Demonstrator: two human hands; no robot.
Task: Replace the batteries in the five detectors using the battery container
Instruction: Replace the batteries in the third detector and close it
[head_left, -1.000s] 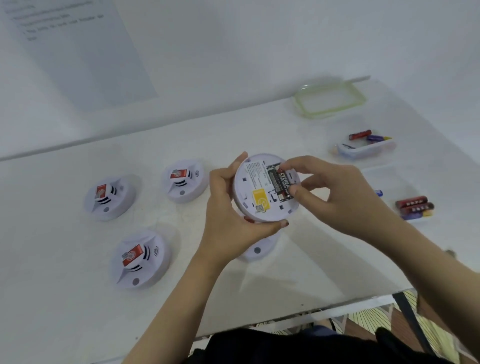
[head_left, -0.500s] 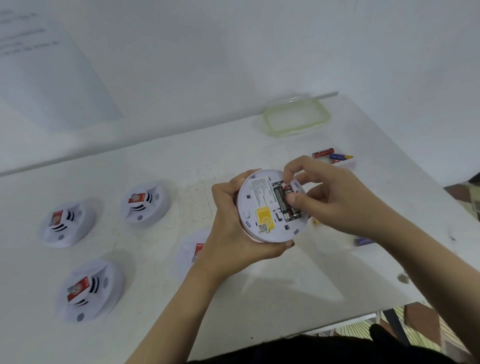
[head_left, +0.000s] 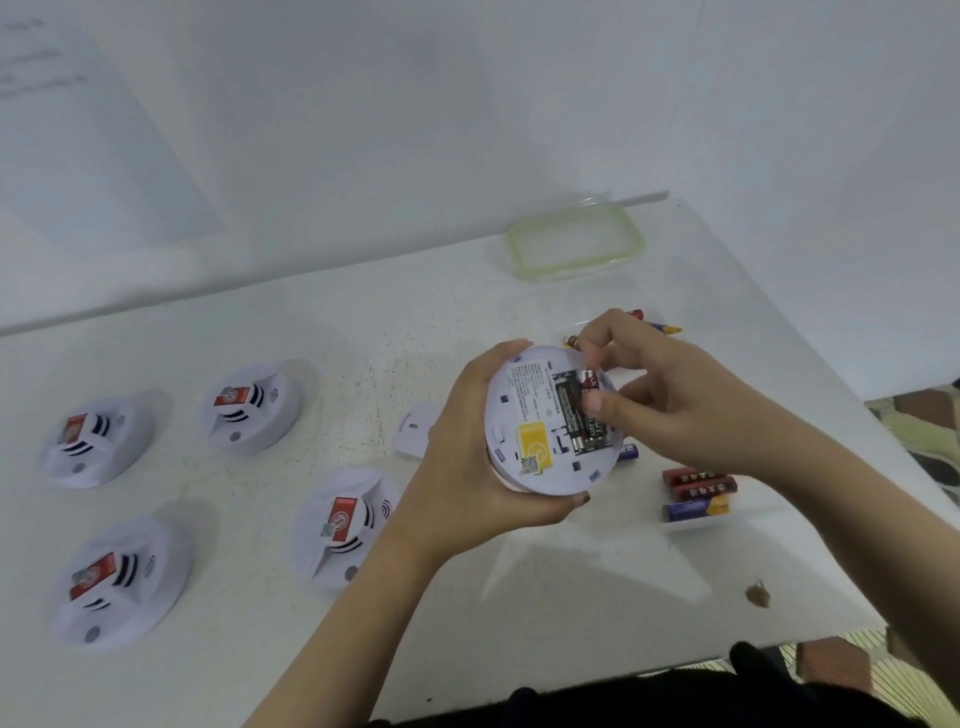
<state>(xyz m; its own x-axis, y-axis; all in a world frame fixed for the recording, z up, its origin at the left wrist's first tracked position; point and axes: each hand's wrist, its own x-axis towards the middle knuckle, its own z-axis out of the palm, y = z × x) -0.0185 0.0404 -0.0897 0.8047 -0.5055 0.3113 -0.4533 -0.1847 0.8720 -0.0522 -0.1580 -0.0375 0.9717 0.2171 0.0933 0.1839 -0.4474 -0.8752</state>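
Detector (head_left: 540, 431): light, rigid plastic; my left hand (head_left: 467, 467) is gripping its rim above the table (head_left: 519, 597).
Battery (head_left: 590, 383): small, slippery; my right hand's (head_left: 670, 400) fingers (head_left: 592, 401) are pinching it in the detector's bay.

The held detector (head_left: 540, 421) was white with a yellow label and black batteries. Red and blue batteries (head_left: 696, 493) lay right of it; beyond it, the lid (head_left: 574, 241) was green-rimmed.
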